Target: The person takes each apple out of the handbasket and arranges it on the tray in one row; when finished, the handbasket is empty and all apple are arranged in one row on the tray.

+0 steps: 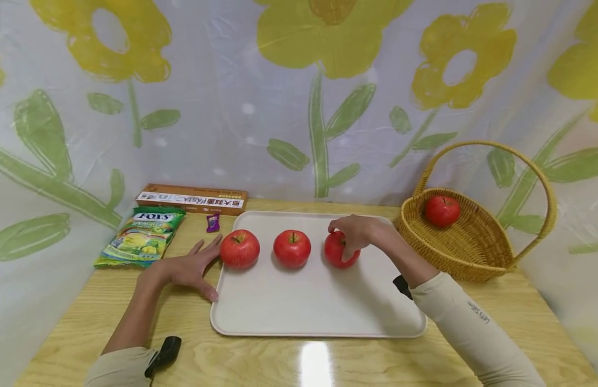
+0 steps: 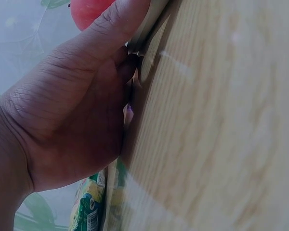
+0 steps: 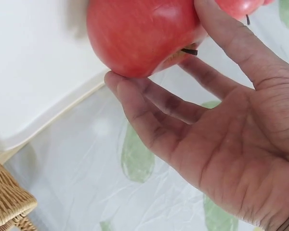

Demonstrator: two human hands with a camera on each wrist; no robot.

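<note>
Three red apples stand in a row on a white tray (image 1: 289, 306): a left apple (image 1: 240, 249), a middle apple (image 1: 292, 249) and a right apple (image 1: 334, 251). My right hand (image 1: 359, 232) holds the right apple from above. Its thumb and curled fingers lie around the fruit's sides, also seen in the right wrist view, where the apple (image 3: 139, 33) shows its stem. Fingers spread, my left hand (image 1: 190, 270) rests at the tray's left edge, the thumb touching the rim and the fingertips close beside the left apple. In the left wrist view its palm is bare.
A wicker basket (image 1: 478, 239) with a tall handle stands right of the tray, another red apple (image 1: 442, 210) inside. At the back left are a pasta box (image 1: 192, 198), a green Foxy's-like candy bag (image 1: 141, 236) and a small purple wrapped candy (image 1: 213, 222). A flowered curtain hangs behind.
</note>
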